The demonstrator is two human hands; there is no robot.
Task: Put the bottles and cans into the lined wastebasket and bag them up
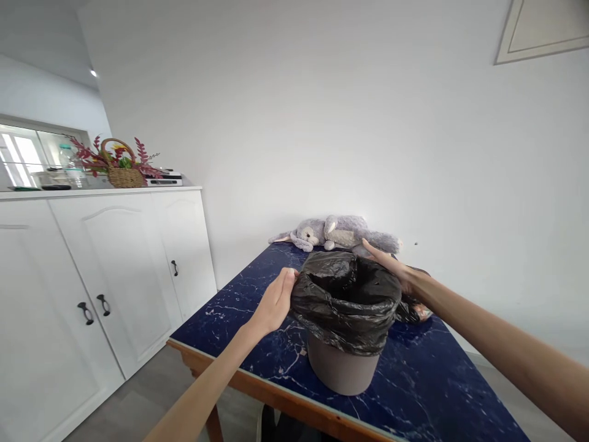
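Observation:
A grey waste bin (341, 370) stands on a dark blue marbled table (239, 313). A black plastic bag (346, 304) lines it and is folded over its rim. My left hand (275, 302) rests against the bag's left edge, fingers together and stretched toward the rim. My right hand (391, 266) lies along the bag's far right rim with its fingers extended flat. Neither hand is closed round the plastic.
A grey plush toy (334, 232) lies at the table's far end against the white wall. White cabinets (99, 282) stand to the left, topped with a wicker flower basket (123, 166). A small object (416, 312) sits behind the bin by my right wrist.

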